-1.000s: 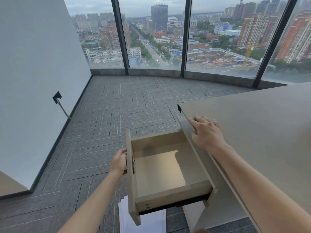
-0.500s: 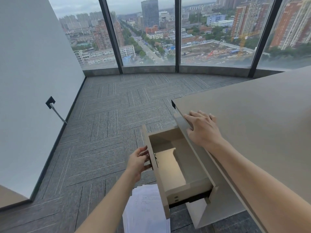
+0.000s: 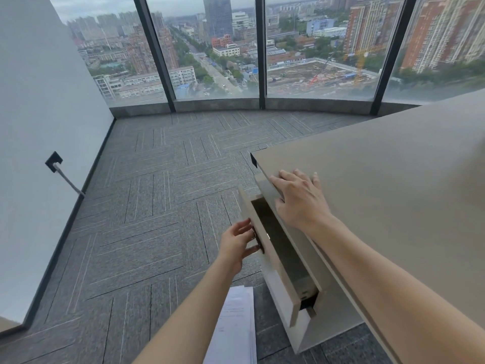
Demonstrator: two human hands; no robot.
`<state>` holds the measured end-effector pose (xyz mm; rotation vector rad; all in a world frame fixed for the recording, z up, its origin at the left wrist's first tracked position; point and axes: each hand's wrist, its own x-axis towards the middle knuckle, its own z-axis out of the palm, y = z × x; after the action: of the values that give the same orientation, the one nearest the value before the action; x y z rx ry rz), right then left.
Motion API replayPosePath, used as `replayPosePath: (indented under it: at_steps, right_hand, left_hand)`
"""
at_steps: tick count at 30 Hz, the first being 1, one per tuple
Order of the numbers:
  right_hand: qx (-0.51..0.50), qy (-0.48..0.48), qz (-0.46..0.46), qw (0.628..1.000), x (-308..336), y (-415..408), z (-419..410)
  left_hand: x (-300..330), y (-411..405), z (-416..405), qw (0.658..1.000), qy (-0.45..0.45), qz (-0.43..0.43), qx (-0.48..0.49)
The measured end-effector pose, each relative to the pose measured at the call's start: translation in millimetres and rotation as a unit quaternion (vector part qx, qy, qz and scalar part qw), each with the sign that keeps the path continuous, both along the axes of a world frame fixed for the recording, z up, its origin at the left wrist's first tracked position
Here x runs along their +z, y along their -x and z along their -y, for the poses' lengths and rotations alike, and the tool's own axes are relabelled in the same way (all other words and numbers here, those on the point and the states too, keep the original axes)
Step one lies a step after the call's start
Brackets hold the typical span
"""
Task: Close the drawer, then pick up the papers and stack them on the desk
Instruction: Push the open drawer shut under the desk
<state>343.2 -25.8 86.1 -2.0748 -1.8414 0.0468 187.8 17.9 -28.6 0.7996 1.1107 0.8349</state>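
A beige drawer (image 3: 273, 261) sticks out a short way from the left side of the beige desk (image 3: 393, 179); only a narrow dark gap of its inside shows. My left hand (image 3: 237, 244) is at the drawer front, fingers curled around the small dark handle. My right hand (image 3: 299, 198) lies flat on the desk's left edge, fingers spread, holding nothing. White printed papers (image 3: 235, 327) lie on the carpet below the drawer, partly hidden by my left forearm.
Grey patterned carpet (image 3: 157, 206) covers the floor to the left and ahead. A white wall (image 3: 39, 127) with a black socket and cable (image 3: 55, 162) stands on the left. Floor-to-ceiling windows (image 3: 217, 48) curve along the far side.
The drawer has slid to the right into the desk, from wide open to nearly shut, with my left hand moving along on its front. My right hand stayed on the desk edge.
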Motion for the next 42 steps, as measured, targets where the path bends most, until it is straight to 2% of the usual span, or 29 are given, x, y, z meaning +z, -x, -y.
replayPosePath:
  at_steps: [11,18,22,27,36,40,42]
  right_hand:
    - [-0.004,0.004,-0.008,1.000,1,1,0]
    - [-0.009,0.001,-0.006,1.000,4,5,0]
    - [-0.007,0.003,-0.005,1.000,5,4,1]
    - [-0.005,0.002,-0.009,1.000,5,4,2]
    - [-0.004,0.001,-0.007,1.000,2,2,0]
    - [-0.005,-0.003,-0.007,1.000,1,2,-1]
    - [-0.004,-0.005,-0.006,1.000,1,2,-1]
  left_hand:
    - [-12,-40,-10,0.998,0.008,0.050,-0.030]
    - [-20,-56,-11,0.999,-0.013,0.038,-0.035]
    - [-14,-60,-10,0.999,-0.020,-0.011,-0.038]
    - [-9,-57,-13,0.995,0.067,-0.056,-0.038]
    - [-16,-59,-24,0.988,0.093,-0.111,-0.059]
    - [-6,-60,-27,0.968,0.199,-0.105,-0.115]
    - [-5,-61,-30,0.961,0.216,-0.118,-0.128]
